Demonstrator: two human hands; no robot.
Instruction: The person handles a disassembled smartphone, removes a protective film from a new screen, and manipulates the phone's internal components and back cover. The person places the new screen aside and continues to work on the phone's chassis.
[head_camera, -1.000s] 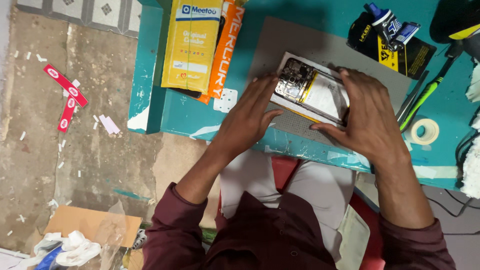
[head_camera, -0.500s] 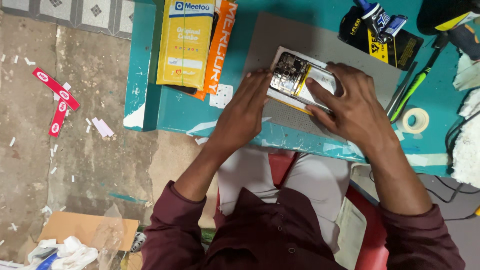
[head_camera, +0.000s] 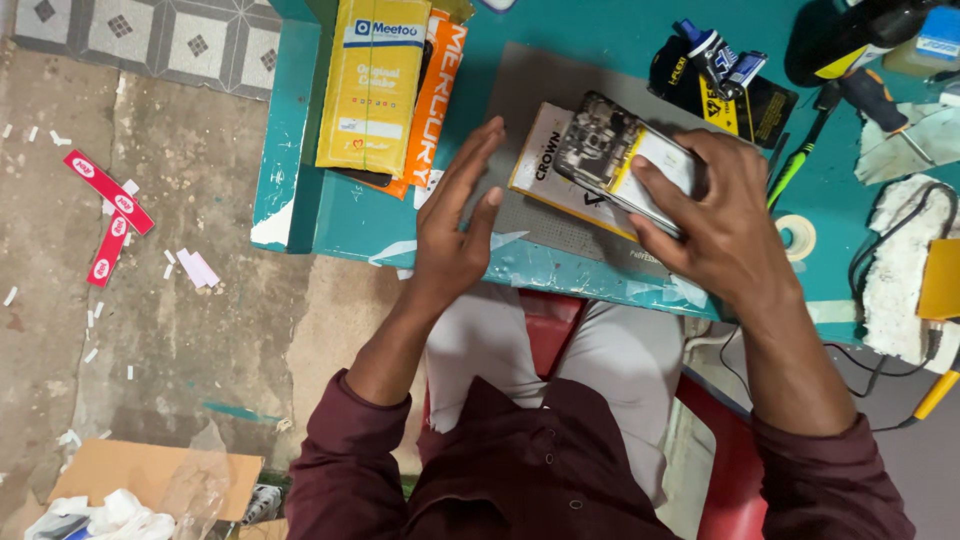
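My right hand (head_camera: 720, 215) grips an opened phone (head_camera: 620, 150) with its back cover off, its circuit board and white battery exposed. The phone is held just above a flat white and yellow package (head_camera: 555, 175) that lies on a grey work mat (head_camera: 520, 90). My left hand (head_camera: 455, 225) hovers over the mat's left part with its fingers stretched out and holds nothing. It is a short way left of the phone and does not touch it.
A yellow box (head_camera: 375, 85) and an orange box (head_camera: 435, 100) lie at the teal table's (head_camera: 300, 200) left end. Right of the mat are a black and yellow packet (head_camera: 725, 85), a green-handled tool (head_camera: 795, 165), a tape roll (head_camera: 797, 237) and cables (head_camera: 895, 250). Paper scraps litter the floor.
My left hand has let go of the phone and drawn back to the left, fingers spread. The right hand alone now holds the phone, and the package under it has come into sight.
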